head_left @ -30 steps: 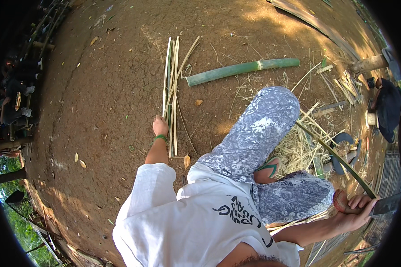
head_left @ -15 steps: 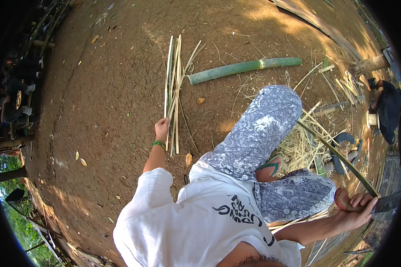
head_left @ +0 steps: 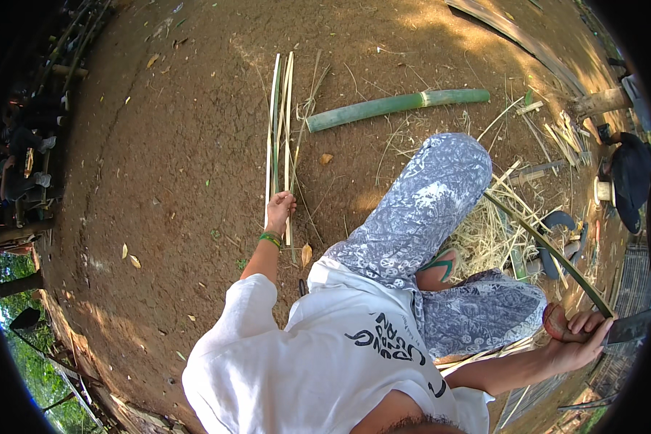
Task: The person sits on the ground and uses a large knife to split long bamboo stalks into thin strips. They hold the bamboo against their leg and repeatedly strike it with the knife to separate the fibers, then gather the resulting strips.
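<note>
On the bare brown earth, left of the person's bent knee, the left hand reaches out with its fingers curled around the near ends of a small bundle of split bamboo strips, which lie flat and run away from the hand toward the far side. A green band sits on that wrist. Just right of the strips' far half lies a green bamboo pole, set at an angle and apart from them. At the near right, the right hand is closed around the reddish handle of a broad-bladed knife, and a long thin green strip slants up and left from that hand across a heap of pale shavings.
</note>
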`<state>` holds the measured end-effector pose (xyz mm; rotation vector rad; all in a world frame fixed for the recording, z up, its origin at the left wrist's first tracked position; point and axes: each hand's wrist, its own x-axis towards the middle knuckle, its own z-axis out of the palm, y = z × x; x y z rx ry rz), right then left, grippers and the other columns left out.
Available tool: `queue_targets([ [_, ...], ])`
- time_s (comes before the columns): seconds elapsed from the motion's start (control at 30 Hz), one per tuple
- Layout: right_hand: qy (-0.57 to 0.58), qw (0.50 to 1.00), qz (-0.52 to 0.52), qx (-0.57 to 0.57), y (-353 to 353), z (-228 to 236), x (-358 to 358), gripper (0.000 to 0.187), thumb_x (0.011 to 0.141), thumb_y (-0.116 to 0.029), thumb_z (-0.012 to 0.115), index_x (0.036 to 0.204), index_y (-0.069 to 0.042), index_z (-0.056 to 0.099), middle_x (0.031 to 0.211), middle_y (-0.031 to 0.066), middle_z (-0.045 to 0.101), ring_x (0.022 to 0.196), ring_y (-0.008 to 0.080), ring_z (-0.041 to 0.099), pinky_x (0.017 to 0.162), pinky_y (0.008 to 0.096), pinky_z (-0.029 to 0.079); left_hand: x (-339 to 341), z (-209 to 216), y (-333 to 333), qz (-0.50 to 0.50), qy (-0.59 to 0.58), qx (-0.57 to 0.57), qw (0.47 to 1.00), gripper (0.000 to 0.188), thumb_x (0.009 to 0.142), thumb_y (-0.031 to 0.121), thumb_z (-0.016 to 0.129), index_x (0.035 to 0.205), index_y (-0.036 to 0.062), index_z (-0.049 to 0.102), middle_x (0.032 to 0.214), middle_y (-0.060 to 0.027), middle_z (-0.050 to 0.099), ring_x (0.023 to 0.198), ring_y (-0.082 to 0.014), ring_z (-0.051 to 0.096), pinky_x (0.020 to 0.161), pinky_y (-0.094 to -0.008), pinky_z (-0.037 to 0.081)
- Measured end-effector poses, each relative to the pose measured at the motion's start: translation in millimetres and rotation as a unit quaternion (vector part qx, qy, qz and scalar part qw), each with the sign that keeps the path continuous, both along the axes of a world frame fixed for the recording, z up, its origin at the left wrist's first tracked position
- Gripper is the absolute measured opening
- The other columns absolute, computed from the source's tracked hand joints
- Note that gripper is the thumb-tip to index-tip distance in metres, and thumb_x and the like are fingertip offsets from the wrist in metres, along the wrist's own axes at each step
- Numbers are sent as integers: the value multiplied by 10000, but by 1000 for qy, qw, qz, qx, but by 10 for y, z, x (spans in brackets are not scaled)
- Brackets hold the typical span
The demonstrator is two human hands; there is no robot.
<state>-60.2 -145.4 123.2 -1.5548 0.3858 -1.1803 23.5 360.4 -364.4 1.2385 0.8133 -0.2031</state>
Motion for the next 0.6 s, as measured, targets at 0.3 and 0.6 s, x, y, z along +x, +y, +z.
queue_targets([
  [0.3, 7, 1000, -13, -3, 8, -19, -8, 228, 1034, -223, 530, 924, -24, 544, 687, 8, 366, 519, 91, 385, 445, 242, 292, 68, 118, -86, -73, 5, 55, 996, 126, 916, 154, 727, 986, 51, 713, 771, -1, 664, 738, -96, 623, 621, -266, 483],
  [0.6, 7, 1000, -7, -9, 7, -15, -15, 296, 1037, -232, 521, 797, -66, 479, 678, 13, 366, 523, 97, 372, 450, 247, 286, 77, 254, -64, -76, -3, -4, 997, 70, 959, 128, 663, 1000, 76, 638, 888, -16, 664, 780, -119, 647, 633, -275, 510],
])
